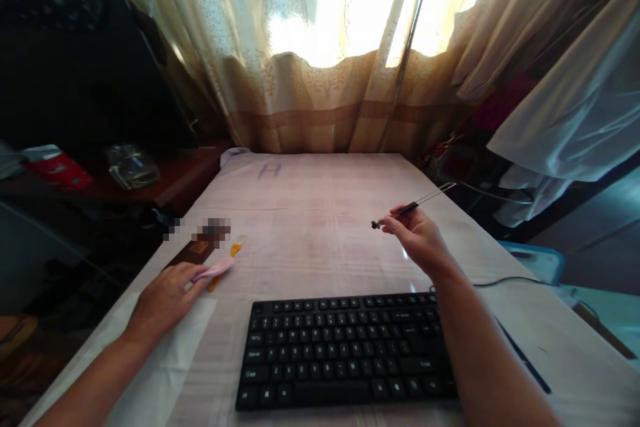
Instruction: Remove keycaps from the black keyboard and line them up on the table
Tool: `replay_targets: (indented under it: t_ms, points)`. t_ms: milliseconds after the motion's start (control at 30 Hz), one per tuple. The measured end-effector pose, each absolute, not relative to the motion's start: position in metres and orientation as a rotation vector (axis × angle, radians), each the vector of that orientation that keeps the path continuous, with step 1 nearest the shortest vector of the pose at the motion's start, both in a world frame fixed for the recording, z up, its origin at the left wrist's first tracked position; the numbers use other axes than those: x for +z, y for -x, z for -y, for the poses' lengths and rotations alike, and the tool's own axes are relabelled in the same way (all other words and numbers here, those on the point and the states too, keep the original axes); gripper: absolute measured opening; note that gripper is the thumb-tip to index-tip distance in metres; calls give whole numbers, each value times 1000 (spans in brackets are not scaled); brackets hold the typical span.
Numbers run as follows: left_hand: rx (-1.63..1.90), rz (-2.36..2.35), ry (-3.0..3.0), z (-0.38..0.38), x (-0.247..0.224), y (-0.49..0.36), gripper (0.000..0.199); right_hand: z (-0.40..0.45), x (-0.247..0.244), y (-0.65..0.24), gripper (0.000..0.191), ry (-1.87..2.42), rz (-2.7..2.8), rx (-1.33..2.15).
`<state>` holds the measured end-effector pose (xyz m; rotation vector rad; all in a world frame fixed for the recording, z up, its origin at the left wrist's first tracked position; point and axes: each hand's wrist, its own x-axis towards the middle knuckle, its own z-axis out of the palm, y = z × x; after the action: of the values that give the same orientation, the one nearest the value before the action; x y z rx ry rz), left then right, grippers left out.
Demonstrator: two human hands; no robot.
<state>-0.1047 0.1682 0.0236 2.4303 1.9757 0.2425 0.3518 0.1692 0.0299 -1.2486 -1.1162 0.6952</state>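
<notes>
My left hand (167, 293) is closed on a pink cloth (219, 269) at the left of the table, its loose end lying over a yellow-handled brush (237, 247). My right hand (416, 238), raised above the right side, pinches a thin tool with a black grip (407, 208) and two metal prongs pointing up and right. A small black piece (375, 225) shows at the fingertips; whether it belongs to the tool I cannot tell. Below the hands lies a black keyboard (340, 353), its right end hidden behind my right forearm.
A brown wooden object (193, 252), partly blurred out, lies beyond my left hand. A white sheet (185, 353) is under my left forearm. A black cable (515, 278) runs right. Curtains (300, 100) hang behind the table (320, 187); a dark screen (85, 80) stands left.
</notes>
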Motion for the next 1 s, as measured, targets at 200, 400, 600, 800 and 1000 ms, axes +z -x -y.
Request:
replay_targets:
  t_ms: [200, 400, 600, 800, 1000]
  points:
    - [131, -2057, -2391, -157, 17, 108, 35, -159, 34, -344, 58, 1299, 1123, 682]
    - [185, -2056, -2465, -157, 14, 99, 36, -159, 41, -336, 59, 1365, 1191, 690]
    - [208, -2012, -2452, -181, 5, 75, 31, -192, 45, -306, 41, 1298, 1427, 723]
    - [175, -2108, -2359, -189, -1, 83, 34, -241, 25, -267, 23, 1340, 1511, 677]
    - [799, -1796, -2693, -176, -22, 42, 33, -295, -4, -217, 16, 1447, 1500, 665]
